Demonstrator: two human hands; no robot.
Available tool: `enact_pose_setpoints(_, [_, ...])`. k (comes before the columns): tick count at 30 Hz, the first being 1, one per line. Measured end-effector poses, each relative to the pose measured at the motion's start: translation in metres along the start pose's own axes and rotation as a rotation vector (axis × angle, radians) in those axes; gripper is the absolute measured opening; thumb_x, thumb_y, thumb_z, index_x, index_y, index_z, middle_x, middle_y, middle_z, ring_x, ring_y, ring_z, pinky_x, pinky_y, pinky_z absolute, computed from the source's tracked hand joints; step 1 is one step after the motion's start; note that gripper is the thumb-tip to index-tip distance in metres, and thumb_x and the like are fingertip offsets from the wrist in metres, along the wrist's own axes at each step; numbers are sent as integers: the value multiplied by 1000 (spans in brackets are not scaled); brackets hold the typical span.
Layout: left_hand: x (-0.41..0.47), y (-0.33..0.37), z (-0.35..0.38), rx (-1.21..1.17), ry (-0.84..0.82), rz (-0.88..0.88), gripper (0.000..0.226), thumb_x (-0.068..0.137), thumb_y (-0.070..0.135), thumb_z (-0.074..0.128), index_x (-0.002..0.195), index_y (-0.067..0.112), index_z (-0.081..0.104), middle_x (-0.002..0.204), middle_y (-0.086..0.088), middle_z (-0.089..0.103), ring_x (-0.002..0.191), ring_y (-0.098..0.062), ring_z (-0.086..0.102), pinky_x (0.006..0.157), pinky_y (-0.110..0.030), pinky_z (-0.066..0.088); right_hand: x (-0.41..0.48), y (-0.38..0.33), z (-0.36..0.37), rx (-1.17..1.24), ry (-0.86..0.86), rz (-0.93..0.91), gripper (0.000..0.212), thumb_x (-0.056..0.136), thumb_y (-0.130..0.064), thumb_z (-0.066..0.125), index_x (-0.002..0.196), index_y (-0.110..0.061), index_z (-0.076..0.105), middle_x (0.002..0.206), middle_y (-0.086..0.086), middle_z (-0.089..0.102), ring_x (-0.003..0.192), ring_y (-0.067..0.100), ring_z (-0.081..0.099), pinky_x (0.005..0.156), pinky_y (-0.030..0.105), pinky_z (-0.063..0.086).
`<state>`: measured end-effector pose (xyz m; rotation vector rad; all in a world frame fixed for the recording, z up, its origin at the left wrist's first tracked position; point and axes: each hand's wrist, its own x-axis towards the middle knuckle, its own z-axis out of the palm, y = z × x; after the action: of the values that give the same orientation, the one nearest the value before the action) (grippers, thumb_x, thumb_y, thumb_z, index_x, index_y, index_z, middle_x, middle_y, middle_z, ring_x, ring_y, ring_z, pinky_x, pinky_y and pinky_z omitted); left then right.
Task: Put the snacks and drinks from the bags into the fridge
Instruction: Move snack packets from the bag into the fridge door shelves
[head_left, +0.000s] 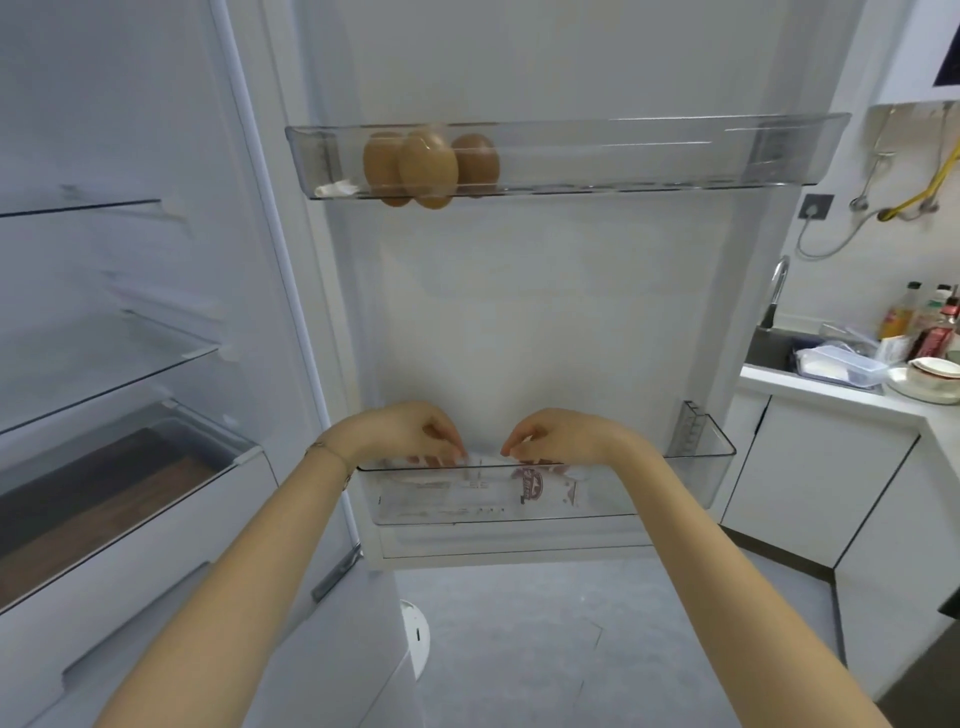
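Note:
The fridge stands open in front of me. Both my hands reach into the lower clear door bin. A white snack packet with a dark red logo lies inside that bin. My left hand pinches the packet's top edge on the left with curled fingers. My right hand pinches the same edge on the right. The fingertips of both hands are partly hidden behind the bin's rim.
The upper door bin holds three brown eggs. Glass shelves and a drawer are on the left inside the fridge. A counter with a sink, bottles and bowls is on the right.

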<state>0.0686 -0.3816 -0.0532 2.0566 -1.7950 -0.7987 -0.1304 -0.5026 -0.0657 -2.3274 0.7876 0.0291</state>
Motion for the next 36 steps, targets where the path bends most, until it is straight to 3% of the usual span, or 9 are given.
enact_pose_setpoints(4, [0, 18, 1, -75, 322, 139, 13, 94, 19, 62, 102, 15, 72, 96, 1, 72, 85, -13, 65, 85, -24, 52, -11, 1, -1, 11, 286, 21, 21, 94, -32, 57, 112, -25, 66, 102, -8, 64, 90, 11, 61, 79, 24, 46])
enact_pose_setpoints(7, [3, 24, 4, 86, 414, 142, 18, 95, 30, 60, 107, 22, 71, 98, 8, 68, 92, -13, 63, 90, -33, 51, -28, 2, -1, 2, 439, 26, 22, 93, -35, 56, 112, -29, 66, 106, -11, 64, 96, 12, 60, 83, 28, 48])
enact_pose_setpoints(10, [5, 33, 13, 222, 463, 169, 25, 97, 34, 55, 118, 26, 65, 100, 13, 62, 98, -15, 61, 88, -33, 49, -50, 5, 2, -42, 613, 11, 29, 94, -36, 55, 122, -30, 60, 113, -11, 63, 105, 13, 57, 85, 30, 46])
enact_pose_setpoints(14, [11, 56, 37, 274, 587, 354, 39, 96, 37, 56, 133, 23, 57, 123, 2, 64, 114, -22, 57, 93, -34, 45, -87, 10, 7, -173, 816, 44, 48, 95, -39, 53, 141, -29, 45, 137, -7, 54, 129, 16, 44, 98, 31, 39])
enact_pose_setpoints(17, [20, 79, 59, 311, 640, 515, 57, 88, 53, 47, 134, 21, 57, 132, 0, 61, 123, -25, 54, 104, -44, 41, -114, 21, 11, -224, 859, 100, 64, 92, -43, 56, 150, -29, 32, 149, -6, 43, 138, 18, 33, 111, 35, 30])
enact_pose_setpoints(20, [31, 104, 83, 378, 618, 579, 68, 84, 62, 36, 141, 26, 48, 148, -2, 46, 141, -28, 34, 115, -52, 21, -142, 39, 12, -306, 875, 247, 71, 91, -49, 55, 152, -34, 22, 156, -5, 31, 145, 22, 21, 116, 41, 23])
enact_pose_setpoints(25, [55, 150, 121, 563, 546, 705, 76, 83, 73, 29, 149, 35, 33, 159, 0, 28, 148, -28, 16, 117, -56, 6, -197, 78, 8, -285, 841, 417, 72, 91, -45, 57, 152, -37, 18, 160, -5, 18, 149, 24, 8, 117, 45, 14])
enact_pose_setpoints(33, [107, 249, 190, 551, 481, 874, 81, 83, 77, 25, 154, 38, 14, 164, -2, 7, 151, -27, -5, 119, -55, -5, -281, 160, -16, -353, 908, 625, 80, 90, -49, 57, 153, -39, 9, 162, -2, 9, 149, 24, 0, 119, 48, 7])
enact_pose_setpoints(36, [132, 294, 220, 546, 452, 886, 81, 87, 73, 39, 154, 40, 6, 164, -1, -3, 150, -27, -12, 118, -54, -9, -315, 194, -31, -368, 939, 697, 83, 89, -47, 59, 153, -38, 6, 162, -1, 9, 149, 25, 2, 119, 49, 5])
